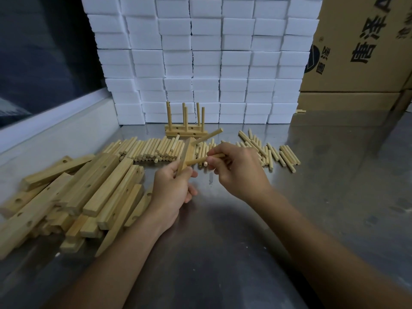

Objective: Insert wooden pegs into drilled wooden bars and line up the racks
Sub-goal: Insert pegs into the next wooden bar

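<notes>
My left hand (172, 186) grips a drilled bar (186, 156); right hand (236, 168), at 3 o'clock, pinches a peg (204, 160), likely seating next.

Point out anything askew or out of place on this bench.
The drilled bars lie in a crisscrossed heap at the left, not stacked. A few pegs at the right have strayed at angles from the loose row. One more peg lies apart at the foot of the white blocks. Nothing looks damaged.
</notes>
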`<state>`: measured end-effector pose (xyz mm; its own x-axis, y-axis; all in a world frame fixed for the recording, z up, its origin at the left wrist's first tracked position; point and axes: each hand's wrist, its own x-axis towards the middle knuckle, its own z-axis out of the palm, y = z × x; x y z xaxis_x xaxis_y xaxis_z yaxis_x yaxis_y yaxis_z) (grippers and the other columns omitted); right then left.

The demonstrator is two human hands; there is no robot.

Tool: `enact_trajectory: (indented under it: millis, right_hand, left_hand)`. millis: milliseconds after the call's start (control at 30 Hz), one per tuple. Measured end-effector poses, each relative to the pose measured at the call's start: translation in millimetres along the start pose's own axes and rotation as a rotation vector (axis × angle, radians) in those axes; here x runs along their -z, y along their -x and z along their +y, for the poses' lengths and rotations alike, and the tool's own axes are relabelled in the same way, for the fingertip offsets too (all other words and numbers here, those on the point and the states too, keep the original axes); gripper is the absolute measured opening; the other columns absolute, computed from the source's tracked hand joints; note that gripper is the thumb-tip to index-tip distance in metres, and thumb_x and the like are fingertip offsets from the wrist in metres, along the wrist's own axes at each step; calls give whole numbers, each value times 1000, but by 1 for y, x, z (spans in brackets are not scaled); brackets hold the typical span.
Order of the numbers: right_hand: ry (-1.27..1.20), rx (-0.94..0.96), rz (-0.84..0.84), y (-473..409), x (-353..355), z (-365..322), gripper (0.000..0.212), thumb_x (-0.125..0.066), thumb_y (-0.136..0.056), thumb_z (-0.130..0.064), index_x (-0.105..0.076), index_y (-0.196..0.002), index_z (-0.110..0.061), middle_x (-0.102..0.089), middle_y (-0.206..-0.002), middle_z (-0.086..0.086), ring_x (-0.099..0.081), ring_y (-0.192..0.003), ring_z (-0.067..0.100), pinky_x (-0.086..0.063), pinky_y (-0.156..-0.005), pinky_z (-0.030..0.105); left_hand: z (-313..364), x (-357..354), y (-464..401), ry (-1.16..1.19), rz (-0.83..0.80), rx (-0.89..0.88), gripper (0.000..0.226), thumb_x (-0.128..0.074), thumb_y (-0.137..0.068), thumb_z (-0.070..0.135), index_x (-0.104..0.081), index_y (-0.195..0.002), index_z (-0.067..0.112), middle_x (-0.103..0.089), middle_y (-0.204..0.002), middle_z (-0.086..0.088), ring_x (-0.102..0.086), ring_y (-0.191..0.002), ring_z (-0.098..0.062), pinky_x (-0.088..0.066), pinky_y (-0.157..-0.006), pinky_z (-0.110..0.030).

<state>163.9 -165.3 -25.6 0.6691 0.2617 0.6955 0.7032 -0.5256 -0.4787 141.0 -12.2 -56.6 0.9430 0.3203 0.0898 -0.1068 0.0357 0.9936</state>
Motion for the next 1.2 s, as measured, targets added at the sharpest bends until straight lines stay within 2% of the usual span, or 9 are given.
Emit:
enact_trajectory:
  millis: [267, 500, 600, 700, 833, 933, 1033, 1133, 1200]
  right_hand:
    - [195, 150, -20, 1, 2, 2, 14, -65, -94, -12, -73, -90, -2, -70, -75, 8, -64, -66, 27, -52, -61, 43]
    - [260, 37, -79, 2, 0, 2, 22, -58, -97, -18, -72, -88, -4, -66, -68, 10, -58, -61, 31, -50, -61, 42]
    - [252, -28, -107, 3, 0, 2, 23, -57, -97, -20, -74, -90, -7, -67, -70, 8, -59, -62, 27, -51, -63, 42]
    - [276, 29, -127, 4, 2, 0, 24, -55, -98, -19, -72, -86, -7, -65, -69, 6, -57, -61, 26, -50, -60, 41]
    - [383, 37, -142, 4, -1, -3, 25, -52, -98, -22, -64, -79, -10, -54, -67, 0, -50, -60, 24, -43, -55, 36]
    - [352, -28, -121, 6, -4, -3, 24, -55, -97, -21, -60, -75, -14, -46, -62, -2, -45, -57, 26, -33, -55, 32]
    - [299, -136, -149, 5, -4, -1, 26, -54, -99, -24, -69, -82, -12, -54, -63, 0, -51, -61, 25, -39, -60, 32]
    - [138, -309, -162, 3, -4, 3, 32, -55, -100, -26, -65, -70, -20, -56, -59, -7, -50, -57, 14, -36, -60, 28]
    - [68, -396, -181, 3, -5, 5, 35, -55, -100, -29, -67, -69, -18, -65, -64, -4, -54, -57, 11, -38, -60, 27]
  left_hand:
    - [-2, -1, 0, -172, 4, -37, 22, -53, -98, 12, -66, -81, 17, -55, -57, 0, -45, -42, -12, -33, -41, -21]
    - [-3, -2, 3, -262, -24, -95, 33, -50, -98, 10, -57, -71, 28, -43, -42, 7, -41, -39, -9, -30, -37, -20]
    - [-2, -3, 4, -306, -6, -134, 26, -50, -97, 11, -59, -75, 21, -43, -41, 9, -42, -37, -8, -31, -36, -20]
    - [-3, -2, 4, -325, 26, -154, 19, -50, -98, 13, -62, -83, 12, -45, -45, 4, -41, -36, -10, -33, -37, -25]
    - [-4, -2, 3, -383, 68, -211, 19, -50, -97, 15, -63, -83, 15, -47, -55, -6, -43, -49, -22, -38, -47, -35]
    - [-4, -2, 2, -412, 73, -253, 17, -51, -96, 12, -62, -82, 12, -47, -55, -5, -46, -52, -23, -39, -50, -36]
    - [-5, -2, 1, -429, 46, -277, 18, -52, -96, 11, -58, -79, 10, -46, -55, -4, -46, -52, -23, -39, -50, -36]
    - [-4, -1, 2, -445, 31, -298, 20, -52, -96, 10, -56, -77, 15, -45, -55, -2, -46, -51, -22, -39, -48, -36]
    - [-5, -1, 1, -455, 27, -304, 19, -52, -96, 10, -57, -78, 14, -45, -56, -3, -47, -51, -24, -40, -49, -37]
